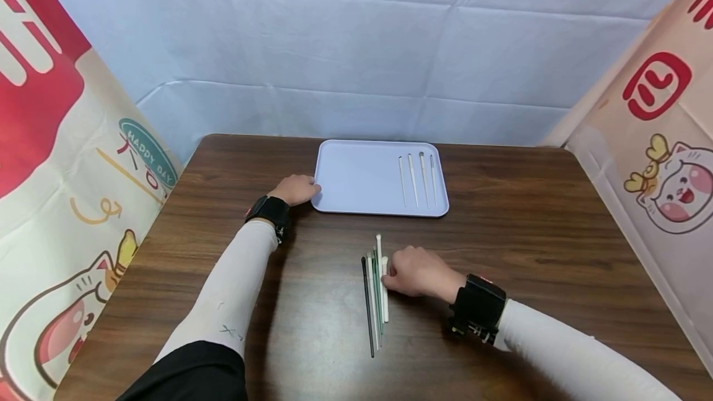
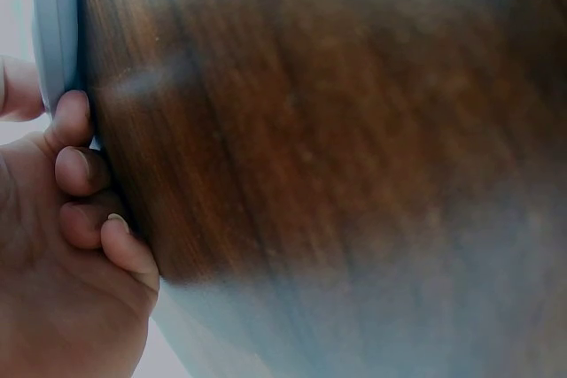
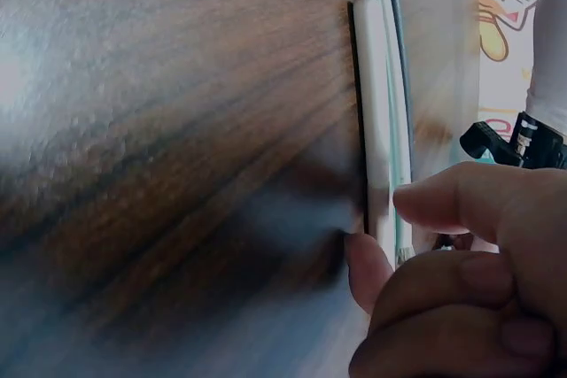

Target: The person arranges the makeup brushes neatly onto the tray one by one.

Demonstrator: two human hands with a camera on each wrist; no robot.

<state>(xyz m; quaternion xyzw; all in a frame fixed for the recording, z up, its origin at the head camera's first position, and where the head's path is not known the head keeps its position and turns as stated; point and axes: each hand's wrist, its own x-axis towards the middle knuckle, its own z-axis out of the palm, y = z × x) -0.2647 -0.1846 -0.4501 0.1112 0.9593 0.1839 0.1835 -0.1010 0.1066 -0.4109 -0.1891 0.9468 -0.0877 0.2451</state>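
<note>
My left hand [image 1: 295, 190] pinches the left rim of a pale lavender tray [image 1: 356, 178], thumb and index finger on the rim in the left wrist view. Several slim, light-coloured sticks [image 1: 412, 178] lie side by side in the tray's right part. Nearer me on the table is a loose bundle of long thin sticks, among them a black one [image 1: 367, 308], green ones and white ones. My right hand [image 1: 419, 271] is at the bundle's right side. Its thumb and index finger pinch a thicker white stick [image 3: 376, 104] with a small knob at one end.
The brown wood-grain table [image 1: 501, 215] runs under everything. A pale blue cloth [image 1: 356, 48] hangs behind it. Printed cartoon sheets stand along the left [image 1: 83, 234] and right [image 1: 657, 172] sides. Both wrists wear black straps.
</note>
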